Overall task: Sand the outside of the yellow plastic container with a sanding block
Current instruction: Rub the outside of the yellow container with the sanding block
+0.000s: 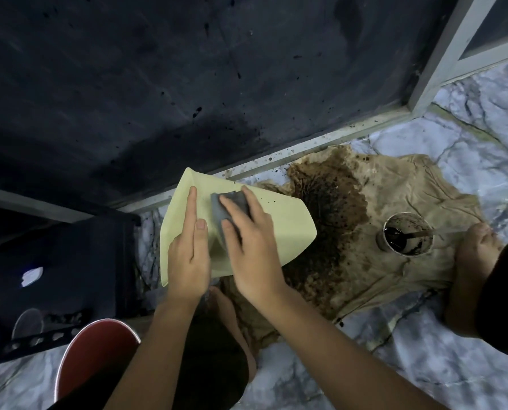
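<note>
Fingers of the right hand (251,250) curled over the grey sanding block (227,210), pressing it on the yellow container's (276,220) outer wall, while the left hand (189,255) lay flat on that container, fingers straight. The container rested tilted over the stained cloth's (365,202) left edge, with a dark paint cup (406,238) standing on the cloth to its right.

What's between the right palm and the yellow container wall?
Head view: the grey sanding block, pressed by the right hand against the yellow container.
</note>
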